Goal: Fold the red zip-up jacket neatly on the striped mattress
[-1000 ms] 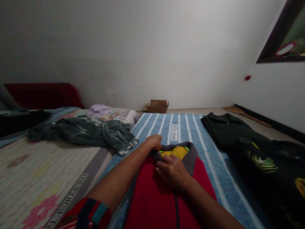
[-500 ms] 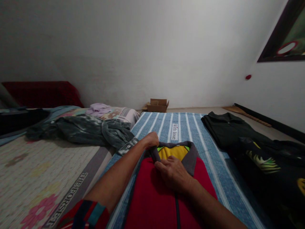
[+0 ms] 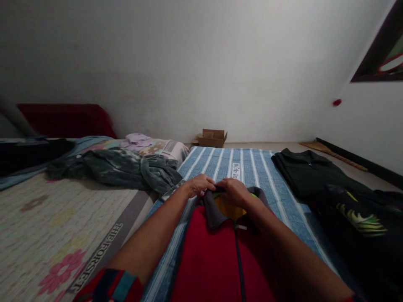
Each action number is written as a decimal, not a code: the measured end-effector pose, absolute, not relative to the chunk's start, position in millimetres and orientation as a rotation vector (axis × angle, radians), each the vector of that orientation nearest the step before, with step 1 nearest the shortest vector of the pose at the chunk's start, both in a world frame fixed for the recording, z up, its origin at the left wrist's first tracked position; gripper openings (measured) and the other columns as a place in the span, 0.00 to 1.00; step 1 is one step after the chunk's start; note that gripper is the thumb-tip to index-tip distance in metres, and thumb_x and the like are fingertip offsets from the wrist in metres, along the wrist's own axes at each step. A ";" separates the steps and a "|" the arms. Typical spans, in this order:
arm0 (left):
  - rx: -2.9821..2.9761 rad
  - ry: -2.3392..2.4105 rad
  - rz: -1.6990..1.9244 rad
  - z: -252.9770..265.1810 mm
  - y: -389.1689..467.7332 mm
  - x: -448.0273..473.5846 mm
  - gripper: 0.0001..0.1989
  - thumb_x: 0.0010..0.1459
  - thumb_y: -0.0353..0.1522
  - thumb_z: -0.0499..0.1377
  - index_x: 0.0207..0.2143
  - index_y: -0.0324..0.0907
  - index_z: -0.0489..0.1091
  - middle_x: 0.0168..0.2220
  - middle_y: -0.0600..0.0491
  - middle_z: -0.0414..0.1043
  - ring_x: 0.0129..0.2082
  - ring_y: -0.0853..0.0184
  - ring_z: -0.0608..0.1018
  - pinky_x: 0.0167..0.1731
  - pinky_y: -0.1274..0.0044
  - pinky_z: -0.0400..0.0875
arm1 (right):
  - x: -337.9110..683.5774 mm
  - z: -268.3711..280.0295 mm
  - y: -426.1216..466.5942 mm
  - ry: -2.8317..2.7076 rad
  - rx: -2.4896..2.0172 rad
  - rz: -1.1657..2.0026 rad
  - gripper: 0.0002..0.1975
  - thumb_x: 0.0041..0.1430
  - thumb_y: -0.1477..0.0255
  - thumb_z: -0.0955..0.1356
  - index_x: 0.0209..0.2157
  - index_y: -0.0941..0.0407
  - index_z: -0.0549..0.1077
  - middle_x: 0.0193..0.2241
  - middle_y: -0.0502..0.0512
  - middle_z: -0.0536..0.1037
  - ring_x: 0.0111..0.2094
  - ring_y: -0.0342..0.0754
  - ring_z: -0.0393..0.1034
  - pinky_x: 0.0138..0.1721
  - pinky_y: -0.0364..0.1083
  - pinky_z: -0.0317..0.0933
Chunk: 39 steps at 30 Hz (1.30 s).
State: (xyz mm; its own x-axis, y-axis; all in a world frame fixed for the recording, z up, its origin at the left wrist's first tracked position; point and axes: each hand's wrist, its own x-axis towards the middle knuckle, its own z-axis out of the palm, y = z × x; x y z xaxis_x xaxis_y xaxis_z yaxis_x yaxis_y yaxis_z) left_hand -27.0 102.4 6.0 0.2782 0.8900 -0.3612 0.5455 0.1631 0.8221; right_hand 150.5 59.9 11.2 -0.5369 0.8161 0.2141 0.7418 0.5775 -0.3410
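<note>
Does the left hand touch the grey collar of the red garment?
Touching. The head view shows the left hand gripping the grey collar along its upper edge, with no gap visible between them.

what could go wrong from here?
1. The collar may set skewed: left hand and right hand are close together at its back left.
2. Right forearm hides part of the jacket; creases there could go unseen.
3. Zip pull juts sideways, might snag.
</note>
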 end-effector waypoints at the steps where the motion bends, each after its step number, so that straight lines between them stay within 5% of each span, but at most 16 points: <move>1: 1.432 1.351 0.451 4.9 101.3 -28.8 0.13 0.36 0.33 0.62 0.29 0.39 0.70 0.19 0.61 0.63 0.19 0.74 0.64 0.18 0.82 0.55 | 150.0 7.9 66.0 -2.464 -1.242 0.357 0.15 0.53 0.80 0.64 0.41 0.56 0.76 0.38 0.55 0.76 0.39 0.47 0.69 0.39 0.43 0.57; 11: 1.007 1.072 0.731 -11.8 90.0 -39.9 0.27 0.31 0.32 0.72 0.38 0.36 0.71 0.29 0.54 0.74 0.25 0.72 0.73 0.26 0.81 0.63 | 157.6 -13.5 93.8 -2.290 -1.063 0.874 0.20 0.47 0.78 0.68 0.45 0.59 0.73 0.34 0.53 0.78 0.33 0.45 0.70 0.34 0.41 0.60; 20: 0.867 1.002 0.807 -13.7 87.5 -39.7 0.16 0.42 0.28 0.67 0.36 0.36 0.71 0.28 0.52 0.75 0.23 0.71 0.75 0.23 0.81 0.68 | 154.6 -13.4 101.6 -2.207 -1.020 1.146 0.20 0.43 0.78 0.68 0.42 0.59 0.74 0.29 0.50 0.76 0.26 0.42 0.67 0.27 0.39 0.59; 28: 0.856 0.919 0.799 -11.4 85.2 -43.4 0.21 0.39 0.23 0.68 0.39 0.34 0.69 0.30 0.49 0.76 0.25 0.69 0.77 0.27 0.79 0.71 | 152.7 -20.5 103.0 -2.131 -1.034 1.302 0.13 0.42 0.79 0.66 0.33 0.59 0.76 0.24 0.49 0.74 0.23 0.40 0.65 0.23 0.38 0.55; 39: 0.898 1.129 0.746 -4.7 85.3 -38.0 0.11 0.37 0.19 0.56 0.27 0.36 0.66 0.20 0.58 0.67 0.15 0.76 0.68 0.18 0.84 0.63 | 155.2 -18.9 101.1 -2.228 -0.916 1.191 0.12 0.44 0.78 0.64 0.33 0.60 0.75 0.24 0.47 0.72 0.24 0.40 0.62 0.26 0.38 0.54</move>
State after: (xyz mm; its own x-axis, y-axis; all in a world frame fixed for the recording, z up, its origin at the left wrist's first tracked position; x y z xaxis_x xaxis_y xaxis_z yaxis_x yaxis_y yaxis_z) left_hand -38.0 85.3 -4.7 0.2686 0.8634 -0.4270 -0.0538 0.4560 0.8883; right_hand 155.2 101.1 -18.9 -0.6781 0.7309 0.0771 0.3418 0.4065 -0.8473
